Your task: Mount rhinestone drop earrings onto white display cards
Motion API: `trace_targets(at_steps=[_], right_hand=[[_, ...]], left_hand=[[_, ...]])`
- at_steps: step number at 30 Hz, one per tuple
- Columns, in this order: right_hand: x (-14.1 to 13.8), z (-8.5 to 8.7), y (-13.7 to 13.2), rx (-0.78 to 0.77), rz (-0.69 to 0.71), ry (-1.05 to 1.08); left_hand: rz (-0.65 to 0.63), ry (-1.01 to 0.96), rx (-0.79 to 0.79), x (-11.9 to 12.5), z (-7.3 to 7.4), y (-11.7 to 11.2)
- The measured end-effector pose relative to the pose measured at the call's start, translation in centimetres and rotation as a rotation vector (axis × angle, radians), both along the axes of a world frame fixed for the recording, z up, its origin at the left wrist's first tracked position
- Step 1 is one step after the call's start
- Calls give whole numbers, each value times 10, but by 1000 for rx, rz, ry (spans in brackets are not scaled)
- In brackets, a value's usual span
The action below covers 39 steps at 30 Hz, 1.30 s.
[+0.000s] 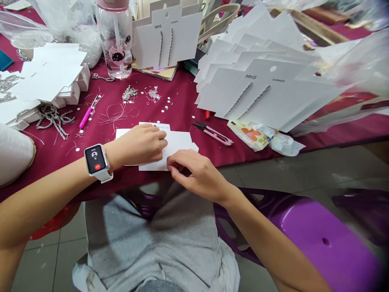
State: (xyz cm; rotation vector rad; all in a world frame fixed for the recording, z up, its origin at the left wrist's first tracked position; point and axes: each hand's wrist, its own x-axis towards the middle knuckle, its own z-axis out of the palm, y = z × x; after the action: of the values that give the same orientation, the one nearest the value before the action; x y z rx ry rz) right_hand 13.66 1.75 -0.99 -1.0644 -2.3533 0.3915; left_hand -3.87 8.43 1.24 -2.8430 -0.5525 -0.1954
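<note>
A white earring card (179, 140) lies face down at the table's front edge, under both my hands. My left hand (142, 142), a smartwatch (96, 159) on its wrist, rests over the card with its fingers curled under. My right hand (197, 172) is pinched at the card's lower right edge; whatever is between thumb and fingers is too small or hidden. To the right lie pink-handled thread snips (214, 134). Left of the card is a magenta seam ripper (88, 113) amid loose clear threads (117, 115). Behind the card sits a small heap of silver chain (130, 93).
Finished cards with silver chain earrings (258, 93) are piled at right. A clear bottle (114, 40) stands at the back. Blank cards (51, 73) and chain strands (54, 119) are at left. A purple stool (322, 239) is beside my right arm.
</note>
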Motion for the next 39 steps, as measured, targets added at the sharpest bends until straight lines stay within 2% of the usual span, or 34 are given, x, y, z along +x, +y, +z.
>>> trace_targets(at_steps=[6, 12, 16, 21, 25, 29, 32, 36, 39], right_hand=[[5, 4, 3, -87, 55, -1], [12, 11, 9, -210, 180, -21], [9, 17, 9, -219, 174, -161], [1, 23, 4, -166, 65, -383], [1, 24, -1, -54, 47, -436], [-4, 20, -4, 184, 27, -258], [-21, 17, -4, 365, 33, -101], [-52, 18, 1, 404, 79, -73], [-69, 19, 6, 403, 128, -76]], left_hand=[[118, -48, -89, 0, -5, 0], [190, -51, -129, 1, -8, 1], [157, -70, -121, 0, -10, 3], [100, -79, -140, -3, -10, 3], [86, -93, -159, -4, -11, 3], [93, -75, -199, -3, -10, 4], [82, -37, -287, -4, -8, 6], [109, -119, -412, -13, -13, 0], [278, -251, -415, -26, -26, -17]])
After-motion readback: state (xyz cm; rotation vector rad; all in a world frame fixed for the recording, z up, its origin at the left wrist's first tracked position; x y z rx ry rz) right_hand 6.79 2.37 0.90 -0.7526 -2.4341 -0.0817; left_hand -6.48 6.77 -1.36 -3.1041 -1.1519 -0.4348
